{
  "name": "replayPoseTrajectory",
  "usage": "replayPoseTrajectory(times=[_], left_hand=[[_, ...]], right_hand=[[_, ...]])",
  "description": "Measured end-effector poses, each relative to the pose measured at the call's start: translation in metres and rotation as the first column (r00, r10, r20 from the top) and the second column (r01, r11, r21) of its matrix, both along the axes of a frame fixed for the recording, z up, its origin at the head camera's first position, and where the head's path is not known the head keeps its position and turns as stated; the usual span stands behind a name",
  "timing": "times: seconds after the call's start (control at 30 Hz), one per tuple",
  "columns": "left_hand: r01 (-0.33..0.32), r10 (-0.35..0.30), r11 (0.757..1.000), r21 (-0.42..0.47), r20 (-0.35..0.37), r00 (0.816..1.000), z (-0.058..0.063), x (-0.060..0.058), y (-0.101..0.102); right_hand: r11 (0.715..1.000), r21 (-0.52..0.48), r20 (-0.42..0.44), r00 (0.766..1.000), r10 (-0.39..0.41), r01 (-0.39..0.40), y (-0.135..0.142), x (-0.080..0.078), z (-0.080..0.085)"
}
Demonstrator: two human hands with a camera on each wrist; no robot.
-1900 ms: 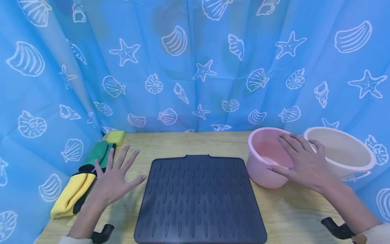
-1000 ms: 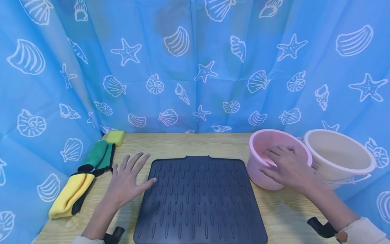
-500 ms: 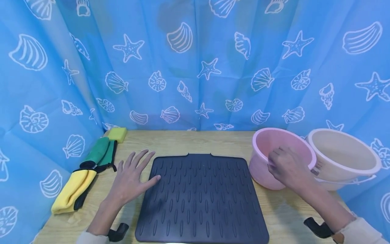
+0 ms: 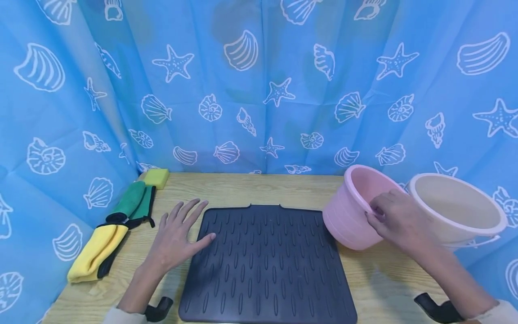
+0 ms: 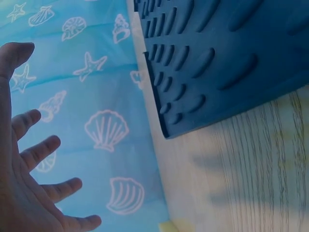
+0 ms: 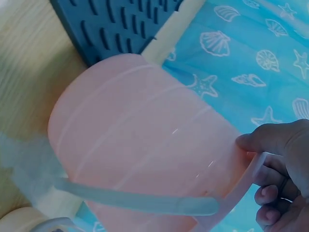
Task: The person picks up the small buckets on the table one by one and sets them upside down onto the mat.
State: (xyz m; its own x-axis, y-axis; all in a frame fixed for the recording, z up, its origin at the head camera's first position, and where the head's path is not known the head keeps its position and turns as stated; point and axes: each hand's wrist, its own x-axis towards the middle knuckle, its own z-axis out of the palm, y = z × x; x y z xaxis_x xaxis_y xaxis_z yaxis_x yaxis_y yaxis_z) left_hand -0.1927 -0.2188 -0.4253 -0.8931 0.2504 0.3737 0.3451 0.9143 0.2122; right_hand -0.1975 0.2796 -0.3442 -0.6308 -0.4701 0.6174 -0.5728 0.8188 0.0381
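Observation:
My right hand [image 4: 400,220] pinches the near rim of a pink bucket [image 4: 348,220], thumb outside and fingers inside. The bucket tilts, its base toward the dark ridged mat [image 4: 267,265]. In the right wrist view, the right hand [image 6: 285,169] grips the rim of the pink bucket [image 6: 145,130], and a pale handle [image 6: 140,200] crosses the bucket's side. My left hand [image 4: 174,238] holds nothing, fingers spread by the mat's left edge. In the left wrist view, the left hand [image 5: 34,179] stands apart from the mat [image 5: 222,63].
A cream bucket [image 4: 425,216] stands right of the pink one. Along the table's left side lie a yellow cloth [image 4: 95,252], a green cloth [image 4: 128,200] and a yellow sponge [image 4: 157,178]. A blue shell-print curtain [image 4: 243,90] encloses the back and sides.
My right hand has gone from spread over the pink bucket to gripping its rim, and the bucket has tilted with its base shifted left. The left hand has moved slightly right, toward the mat.

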Motion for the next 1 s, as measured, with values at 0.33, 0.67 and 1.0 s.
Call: replayPoseTrajectory(times=[0.33, 0.67, 1.0], left_hand=[[0.027, -0.026, 0.999, 0.031, -0.039, 0.999, 0.001, -0.002, 0.005], [0.058, -0.056, 0.997, 0.049, -0.039, 0.998, 0.006, -0.004, 0.015], [0.082, -0.079, 0.993, 0.09, -0.035, 0.996, 0.006, -0.005, 0.023]], right_hand=[[0.998, -0.055, -0.042, 0.999, 0.02, -0.022, -0.005, 0.005, 0.014], [0.989, -0.147, -0.052, 0.999, 0.001, -0.009, -0.015, 0.012, 0.021], [0.973, -0.23, -0.013, 1.0, -0.02, 0.017, -0.028, 0.017, 0.024]])
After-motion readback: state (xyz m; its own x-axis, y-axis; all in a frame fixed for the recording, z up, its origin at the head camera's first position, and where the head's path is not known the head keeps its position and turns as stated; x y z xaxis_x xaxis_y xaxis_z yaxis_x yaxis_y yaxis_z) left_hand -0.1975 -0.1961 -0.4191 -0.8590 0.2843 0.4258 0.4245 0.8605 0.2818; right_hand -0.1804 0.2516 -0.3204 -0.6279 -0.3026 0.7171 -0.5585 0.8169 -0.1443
